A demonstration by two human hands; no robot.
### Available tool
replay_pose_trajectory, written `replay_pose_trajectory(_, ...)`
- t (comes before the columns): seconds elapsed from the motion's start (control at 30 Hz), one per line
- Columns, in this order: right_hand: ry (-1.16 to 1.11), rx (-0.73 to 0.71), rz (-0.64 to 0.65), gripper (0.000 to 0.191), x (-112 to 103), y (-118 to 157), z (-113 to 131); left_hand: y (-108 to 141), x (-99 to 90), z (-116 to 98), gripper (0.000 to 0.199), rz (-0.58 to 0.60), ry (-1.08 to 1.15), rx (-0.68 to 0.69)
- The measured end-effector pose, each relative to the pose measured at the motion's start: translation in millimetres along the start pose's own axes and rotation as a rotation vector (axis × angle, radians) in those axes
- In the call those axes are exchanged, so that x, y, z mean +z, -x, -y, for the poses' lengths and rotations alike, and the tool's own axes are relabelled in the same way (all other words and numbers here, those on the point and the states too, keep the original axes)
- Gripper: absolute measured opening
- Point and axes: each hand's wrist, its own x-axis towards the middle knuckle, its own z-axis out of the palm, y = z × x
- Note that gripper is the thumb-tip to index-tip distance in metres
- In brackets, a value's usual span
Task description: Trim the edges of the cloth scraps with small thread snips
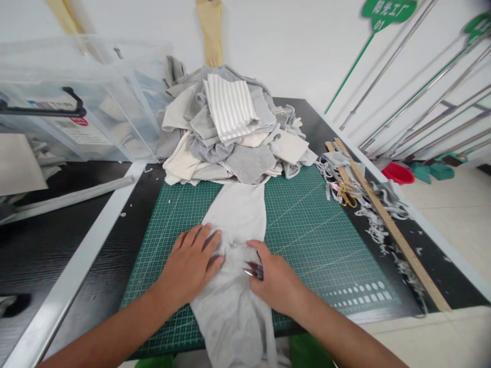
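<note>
A light grey piece of fabric (240, 214) runs from the cloth pile down the green cutting mat (299, 225) and over its near edge, wrinkled between my hands. My left hand (194, 263) rests on the fabric's left side with its fingers spread. On the right side, my right hand (278, 278) is closed around small thread snips (255, 271). Their pointed blades face left, slightly apart, over the cloth. The snips' handle is mostly hidden in my palm.
Behind the mat rises a heap of grey, cream and striped cloth pieces (233, 107). A clear plastic bin (111, 97) stands at the back left. Along the right lie a wooden ruler (391, 225), gold-handled scissors (345, 196) and fabric scraps (378, 230). A metal strip (84, 255) crosses the left.
</note>
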Motion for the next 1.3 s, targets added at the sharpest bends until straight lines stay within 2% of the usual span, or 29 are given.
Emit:
replay_pose_trajectory(0.03,-0.01,0.023,-0.024,0.066,-5.2,-1.0,-4.5,7.3,-6.7,-5.0,0.05,0.038,-0.02,-0.041)
replay_pose_trajectory(0.13,0.036,0.096,-0.171,0.069,-31.5,-7.7,-21.9,34.5,-24.8,-17.7,0.052,0.161,-0.016,-0.029)
replay_pose_trajectory(0.23,0.29,0.083,-0.322,0.062,-58.4,-18.3,-35.9,52.3,-34.1,-24.0,0.051,0.194,0.046,0.039)
replay_pose_trajectory(0.3,0.47,0.041,-0.367,0.053,-68.6,-25.4,-39.6,50.1,-33.7,-24.7,0.043,0.175,0.103,0.067)
replay_pose_trajectory(0.37,0.54,0.006,-0.308,0.048,-71.2,-30.2,-39.2,38.0,-28.2,-23.5,0.037,0.138,0.153,0.064)
replay_pose_trajectory(0.47,0.54,-0.03,-0.194,0.045,-64.1,-29.5,-35.3,14.1,-15.7,-20.6,0.037,0.088,0.186,0.057)
replay_pose_trajectory(0.53,0.509,-0.081,-0.172,0.042,-55.7,-24.4,-33.8,1.2,-9.5,-18.9,0.038,0.084,0.209,0.017)
replay_pose_trajectory(0.63,0.436,-0.15,-0.147,0.039,-42.9,-13.7,-36.2,-13.0,-9.0,-16.2,0.036,0.189,0.322,-0.085)
replay_pose_trajectory(0.73,0.379,-0.163,-0.099,0.038,-33.4,-3.5,-42.5,-27.1,-15.2,-10.2,0.018,0.32,0.464,-0.113)
replay_pose_trajectory(0.9,0.374,-0.116,-0.092,0.04,-24.7,12.1,-46.4,-54.2,-20.7,9.0,0.007,0.378,0.573,-0.127)
replay_pose_trajectory(1.0,0.38,-0.146,-0.094,0.042,-20.3,21.7,-42.8,-66.9,-22.8,19.7,0.005,0.401,0.644,-0.135)
replay_pose_trajectory(1.07,0.384,-0.174,-0.098,0.041,-17.6,26.9,-39.7,-73.9,-25.5,23.4,0.008,0.452,0.707,-0.124)
replay_pose_trajectory(1.2,0.379,-0.235,-0.051,0.044,-12.4,30.6,-32.5,-90.8,-29.1,19.7,0.035,0.58,0.806,-0.101)
replay_pose_trajectory(1.3,0.391,-0.288,0.013,0.045,-6.4,29.2,-25.4,-107.4,-25.8,9.8,0.036,0.593,0.799,-0.077)
